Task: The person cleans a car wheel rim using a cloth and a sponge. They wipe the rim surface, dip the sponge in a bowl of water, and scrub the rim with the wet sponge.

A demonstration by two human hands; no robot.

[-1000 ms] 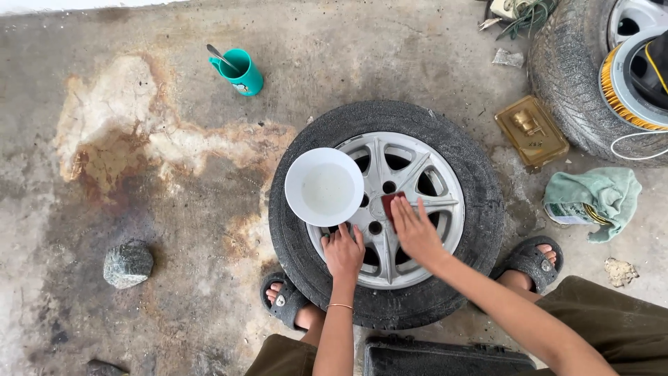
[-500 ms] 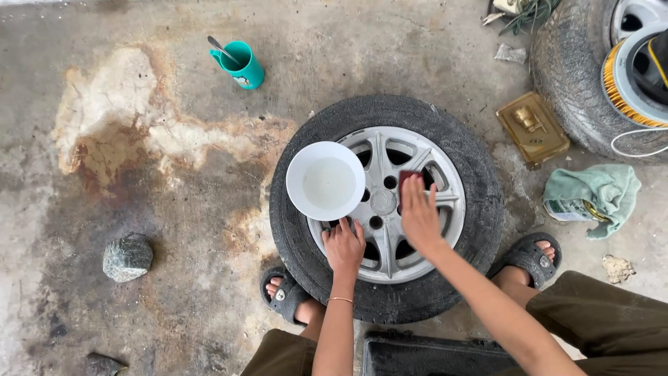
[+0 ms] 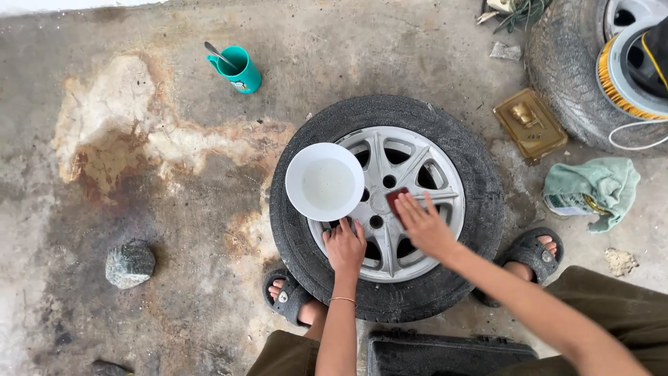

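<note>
A car wheel lies flat on the stained concrete floor, its silver multi-spoke alloy rim facing up inside a worn, dusty black tyre. The right hand lies over the rim just right of the hub, fingers spread and pressing a small dark red pad against the metal; only the pad's upper edge shows beyond the fingertips. The left hand rests on the lower left spokes, fingers curled against the rim, holding nothing that can be seen. A white bowl of cloudy liquid sits on the rim's upper left, just above the left hand. Well apart on the floor are a teal cup with a spoon in it, a grey stone, a brass-coloured tin and a green rag.
</note>
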